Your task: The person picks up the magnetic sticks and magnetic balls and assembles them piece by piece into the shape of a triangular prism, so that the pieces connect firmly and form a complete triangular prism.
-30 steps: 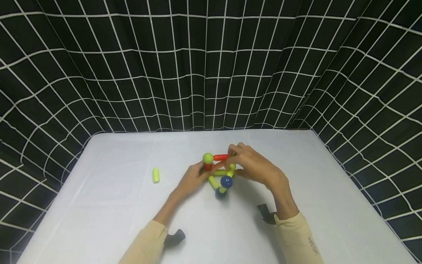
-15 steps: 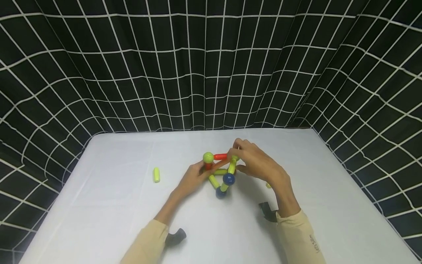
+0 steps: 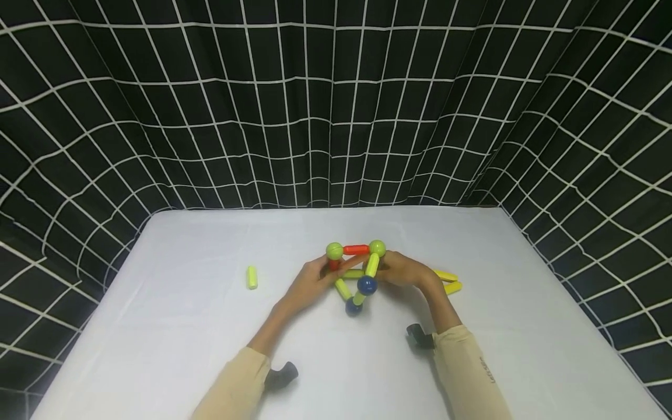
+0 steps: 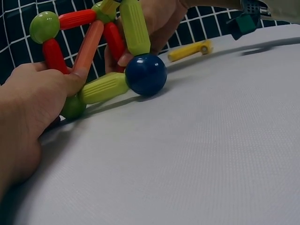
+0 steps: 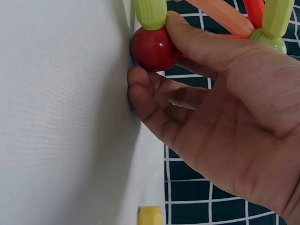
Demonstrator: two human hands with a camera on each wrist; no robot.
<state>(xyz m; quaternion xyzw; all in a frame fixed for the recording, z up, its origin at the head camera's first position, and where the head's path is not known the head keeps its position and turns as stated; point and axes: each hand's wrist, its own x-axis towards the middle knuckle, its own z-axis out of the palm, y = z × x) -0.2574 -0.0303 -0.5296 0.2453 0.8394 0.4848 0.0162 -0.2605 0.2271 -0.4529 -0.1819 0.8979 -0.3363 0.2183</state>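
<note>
A stick-and-ball toy frame stands on the white table, built of red, orange and yellow-green sticks. Two green balls, the left one [image 3: 334, 251] and the right one [image 3: 377, 248], sit on top with a red stick [image 3: 356, 249] between them. Nearer me are an upper blue ball [image 3: 367, 285] and a lower one [image 3: 354, 306]. My left hand [image 3: 310, 286] grips the frame's left side, thumb against the slanting orange stick [image 4: 89, 44]. At the lower right, my right hand [image 3: 406, 273] holds a red ball [image 5: 152, 49] between thumb and fingers, under a yellow-green stick [image 5: 151, 13].
One loose yellow-green stick [image 3: 252, 277] lies to the left. Beyond my right wrist lie two yellow sticks, a farther one [image 3: 445, 275] and a nearer one [image 3: 452, 287]. A black curtain [image 3: 315, 105] with white grid lines hangs behind the table.
My right hand has left the upper right green ball and come down to the red ball at the base. The yellow sticks show more beside its wrist. My left hand keeps its grip.
</note>
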